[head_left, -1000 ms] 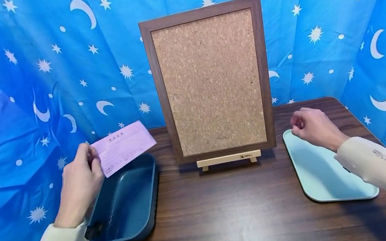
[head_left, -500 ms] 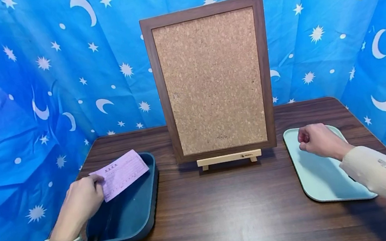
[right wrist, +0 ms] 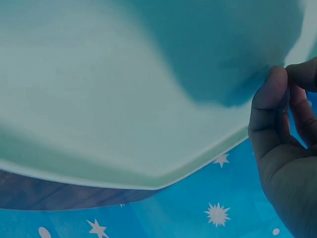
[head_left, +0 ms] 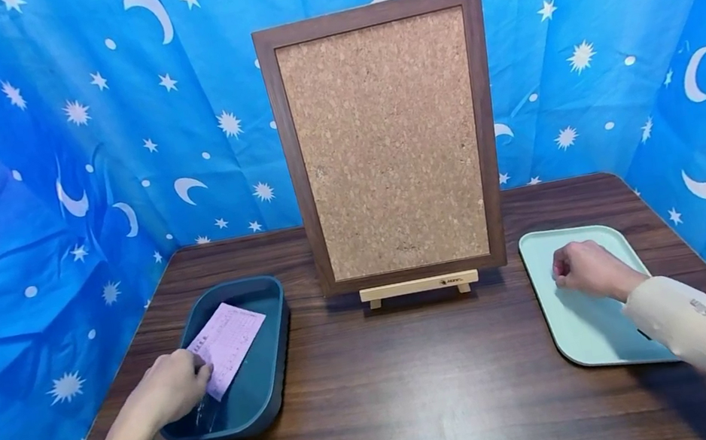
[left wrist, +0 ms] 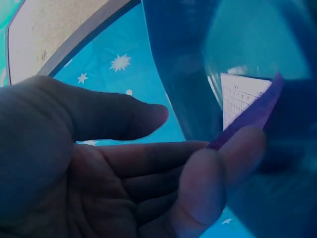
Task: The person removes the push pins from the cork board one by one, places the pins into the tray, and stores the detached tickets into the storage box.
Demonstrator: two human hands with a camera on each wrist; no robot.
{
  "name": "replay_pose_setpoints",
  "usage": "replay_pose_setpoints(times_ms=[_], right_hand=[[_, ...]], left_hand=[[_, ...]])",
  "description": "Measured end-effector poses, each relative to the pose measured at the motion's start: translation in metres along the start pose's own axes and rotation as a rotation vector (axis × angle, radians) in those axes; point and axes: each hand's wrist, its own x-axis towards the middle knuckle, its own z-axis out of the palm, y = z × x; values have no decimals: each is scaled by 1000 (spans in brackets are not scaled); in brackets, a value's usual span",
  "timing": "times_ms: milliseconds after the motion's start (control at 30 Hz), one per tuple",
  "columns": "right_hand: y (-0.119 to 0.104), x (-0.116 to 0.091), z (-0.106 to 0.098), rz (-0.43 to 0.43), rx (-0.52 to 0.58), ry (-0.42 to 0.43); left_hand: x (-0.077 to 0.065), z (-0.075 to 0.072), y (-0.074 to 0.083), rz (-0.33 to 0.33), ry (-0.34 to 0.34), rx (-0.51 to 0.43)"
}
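A pink printed slip of paper [head_left: 229, 345] lies tilted inside the dark blue bin [head_left: 265, 408]. My left hand [head_left: 163, 393] is at the bin's left side, its fingers at the slip's near edge. In the left wrist view the thumb stands apart from the loosely bent fingers, and the slip [left wrist: 252, 111] shows just beyond the fingertips. Over the pale green tray [head_left: 590, 337] hangs my right hand [head_left: 596, 271], fingers curled. The right wrist view has its thumb [right wrist: 302, 74] and index fingertip meeting; no object can be made out between them.
A cork board [head_left: 391, 153] in a brown frame stands upright on a small wooden easel [head_left: 418, 286] between bin and tray. All rest on a dark wood table [head_left: 420, 392]. Blue star-and-moon cloth [head_left: 219, 57] hangs behind and at the sides.
My left hand has come down with the slip from above the bin into it, and the thumb is now apart from the fingers. My right hand has lowered a little over the tray.
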Motion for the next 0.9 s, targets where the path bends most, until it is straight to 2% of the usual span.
replay_pose_setpoints(times_ms=[333, 433, 600, 700, 767, 833, 900], right_hand=[[1, -4, 4, -10, 13, -8], [0, -5, 4, -8, 21, -19], [0, -5, 4, -23, 27, -2], [-2, -6, 1, -27, 27, 12], [-3, -6, -2, -29, 19, 26], [-5, -5, -7, -33, 10, 44], [-9, -4, -12, -34, -6, 72]], left_hand=[[1, 8, -1, 27, -155, -42], [1, 9, 0, 11, -169, -31], [-1, 8, -1, -37, -147, -3], [-3, 5, 1, -58, -113, 6], [-6, 2, 6, -62, -59, 0], [-10, 0, 14, -32, 37, -6], [-14, 0, 26, 25, 175, -18]])
